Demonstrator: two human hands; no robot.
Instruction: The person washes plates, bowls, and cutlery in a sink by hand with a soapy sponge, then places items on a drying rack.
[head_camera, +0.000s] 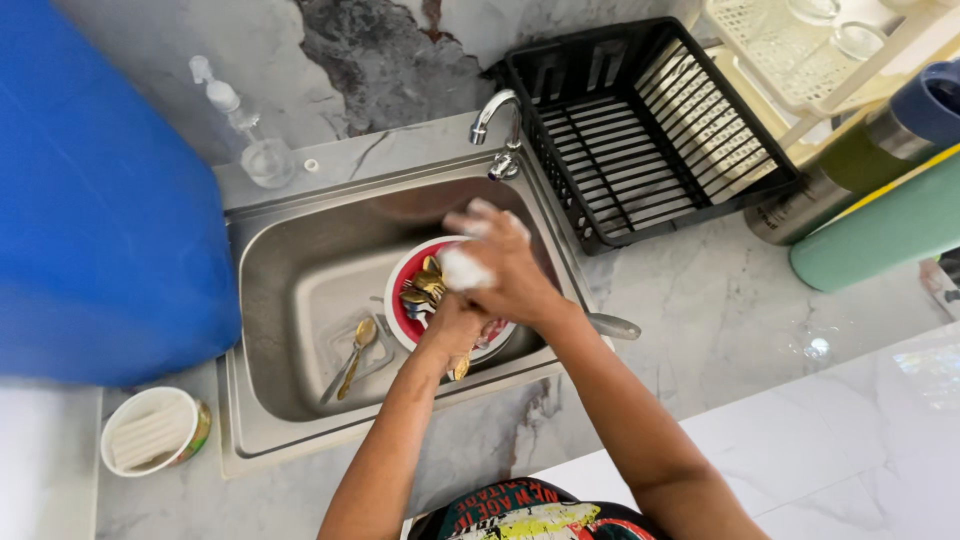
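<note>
Both my hands are over a steel sink (290, 300). My right hand (505, 262) is closed on a foamy white sponge (462, 270) and partly blurred. My left hand (452, 325) lies under it, gripping something at the edge of a red bowl with a white rim (398, 305); what it grips is hidden. Several gold spoons (425, 285) lie in the bowl. One more gold spoon (356, 350) rests on the sink floor to the left.
A tap (497, 120) stands behind the sink. A black dish rack (650, 130) sits to the right, with bottles (860, 200) beyond it. A clear pump bottle (250, 130) and a large blue container (100, 200) are at left, a white tub (152, 430) at lower left.
</note>
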